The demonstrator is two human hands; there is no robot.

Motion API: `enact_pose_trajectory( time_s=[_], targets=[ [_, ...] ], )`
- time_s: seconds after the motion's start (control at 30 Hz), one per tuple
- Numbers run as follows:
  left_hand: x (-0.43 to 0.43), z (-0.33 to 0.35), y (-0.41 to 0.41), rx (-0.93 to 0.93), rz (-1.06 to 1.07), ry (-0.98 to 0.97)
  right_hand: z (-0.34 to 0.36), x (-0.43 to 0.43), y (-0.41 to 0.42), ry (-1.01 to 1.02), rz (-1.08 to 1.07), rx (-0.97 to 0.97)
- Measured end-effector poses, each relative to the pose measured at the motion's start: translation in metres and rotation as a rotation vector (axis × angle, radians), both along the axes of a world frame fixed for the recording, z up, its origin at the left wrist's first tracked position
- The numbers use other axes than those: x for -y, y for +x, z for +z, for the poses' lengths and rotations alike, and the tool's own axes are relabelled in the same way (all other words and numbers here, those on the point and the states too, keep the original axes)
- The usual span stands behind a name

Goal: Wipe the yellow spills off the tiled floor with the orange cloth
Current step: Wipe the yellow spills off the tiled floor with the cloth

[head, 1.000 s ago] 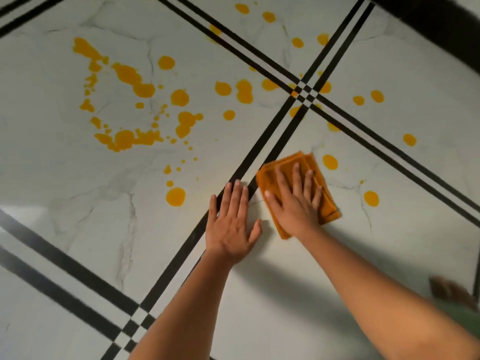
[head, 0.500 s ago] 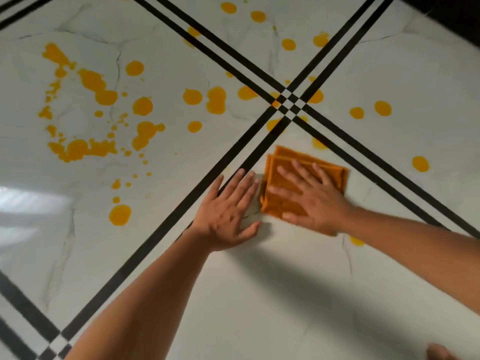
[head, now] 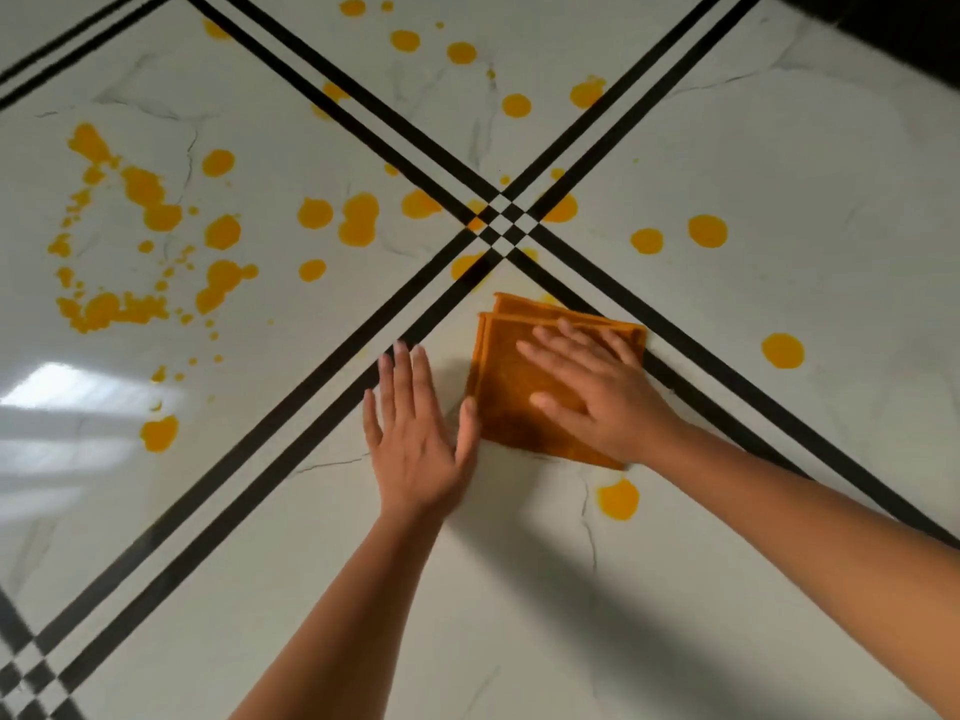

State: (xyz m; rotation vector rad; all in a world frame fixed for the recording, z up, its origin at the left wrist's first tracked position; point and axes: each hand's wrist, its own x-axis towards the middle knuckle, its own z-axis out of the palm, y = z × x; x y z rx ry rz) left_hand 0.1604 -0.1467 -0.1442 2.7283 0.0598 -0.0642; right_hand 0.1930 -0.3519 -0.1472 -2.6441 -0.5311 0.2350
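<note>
The folded orange cloth [head: 511, 381] lies flat on the white tiled floor [head: 519, 589], just below the crossing of the black stripes [head: 500, 223]. My right hand [head: 597, 397] presses on it with straight, spread fingers. My left hand [head: 415, 433] rests flat on the bare tile right beside the cloth's left edge. Yellow spills are scattered over the floor: a large cluster [head: 140, 241] at the left, drops [head: 358, 220] near the crossing, one drop [head: 618, 498] just below the cloth, and drops [head: 782, 350] to the right.
Double black stripes run diagonally across the tiles and cross again at the lower left corner [head: 26, 678]. A bright light reflection [head: 67, 392] lies on the tile at the left. A dark area [head: 909, 28] fills the top right corner.
My right hand has slid the cloth up and left over the yellow drops beside it, turning it. The view has shifted, and the left hand stays flat beside the cloth.
</note>
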Motion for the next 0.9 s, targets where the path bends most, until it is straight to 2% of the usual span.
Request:
enact_pose_trajectory(
  time_s=[0.03, 0.1, 0.17, 0.2, 0.27, 0.33, 0.43, 0.5, 0.53, 0.6, 0.67, 0.7, 0.77, 0.83, 0.87, 0.9],
  targets=[
    [0.014, 0.003, 0.006, 0.011, -0.023, -0.014, 0.002, 0.012, -0.008, 0.05, -0.094, 0.052],
    [0.042, 0.002, 0.023, -0.035, -0.217, 0.004, 0.001, 0.041, -0.026, 0.043, -0.271, 0.13],
    [0.071, -0.008, 0.04, -0.112, -0.445, 0.119, -0.003, 0.065, -0.043, -0.006, -0.369, 0.141],
    [0.079, -0.014, 0.044, -0.125, -0.494, 0.182, -0.004, 0.072, -0.048, -0.018, -0.382, 0.132],
    [0.089, -0.023, 0.036, -0.118, -0.452, 0.246, -0.002, 0.08, -0.056, -0.008, -0.399, 0.1],
    [0.092, -0.024, -0.003, -0.116, -0.389, 0.225, 0.0, 0.081, -0.061, 0.006, -0.399, 0.082],
    [0.096, -0.016, -0.078, -0.152, -0.476, 0.208, -0.001, 0.09, -0.069, -0.016, -0.421, 0.07],
    [0.092, -0.02, -0.068, -0.15, -0.522, 0.229, -0.002, 0.095, -0.076, -0.039, -0.443, 0.066],
    [0.092, -0.022, -0.046, -0.154, -0.485, 0.232, -0.002, 0.097, -0.078, -0.043, -0.448, 0.062],
    [0.093, -0.02, -0.009, -0.189, -0.226, 0.218, -0.001, 0.102, -0.086, -0.047, -0.448, 0.037],
    [0.102, -0.02, -0.012, -0.194, -0.052, 0.198, 0.001, 0.107, -0.094, -0.061, -0.438, 0.059],
    [0.109, -0.018, -0.031, -0.198, -0.1, 0.192, 0.002, 0.11, -0.096, -0.068, -0.43, 0.073],
    [0.113, -0.013, -0.069, -0.189, -0.36, 0.259, 0.004, 0.114, -0.098, -0.074, -0.413, 0.08],
    [0.103, -0.018, -0.051, -0.175, -0.514, 0.307, 0.003, 0.111, -0.097, -0.072, -0.4, 0.091],
    [0.1, -0.02, -0.027, -0.174, -0.492, 0.321, 0.002, 0.109, -0.098, -0.068, -0.394, 0.097],
    [0.097, -0.02, -0.004, -0.186, -0.374, 0.29, 0.001, 0.108, -0.1, -0.065, -0.393, 0.097]
  ],
)
